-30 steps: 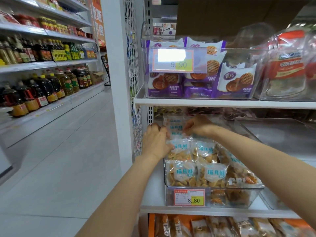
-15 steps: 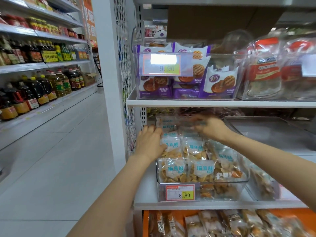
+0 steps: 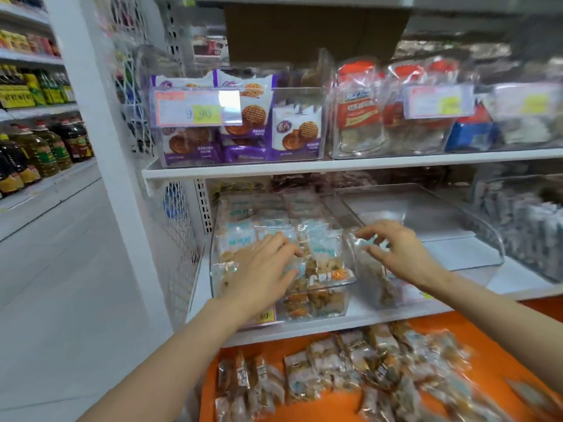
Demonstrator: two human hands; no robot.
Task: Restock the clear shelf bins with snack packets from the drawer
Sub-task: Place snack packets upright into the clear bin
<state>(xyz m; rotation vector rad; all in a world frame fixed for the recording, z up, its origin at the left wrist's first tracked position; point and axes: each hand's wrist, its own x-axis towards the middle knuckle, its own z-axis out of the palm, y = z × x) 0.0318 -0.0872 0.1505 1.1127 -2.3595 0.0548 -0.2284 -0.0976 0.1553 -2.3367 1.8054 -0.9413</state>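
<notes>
Both hands at the clear bin (image 3: 316,303) on the middle shelf (image 3: 518,284).
The left hand (image 3: 262,272) has fingers (image 3: 285,244) straight and spread, pressing on the blue-labelled snack packets (image 3: 323,254) that fill the bin. At its 3 o'clock, the right hand (image 3: 399,254) bends its fingers (image 3: 371,231) over a clear packet (image 3: 368,278), the grip lost in blur. More packets lie in the orange drawer (image 3: 335,405) at 6 o'clock.

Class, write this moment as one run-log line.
left hand: flat on snack packets in clear bin | right hand: at bin's right edge, grip unclear | drawer: open, holds packets
</notes>
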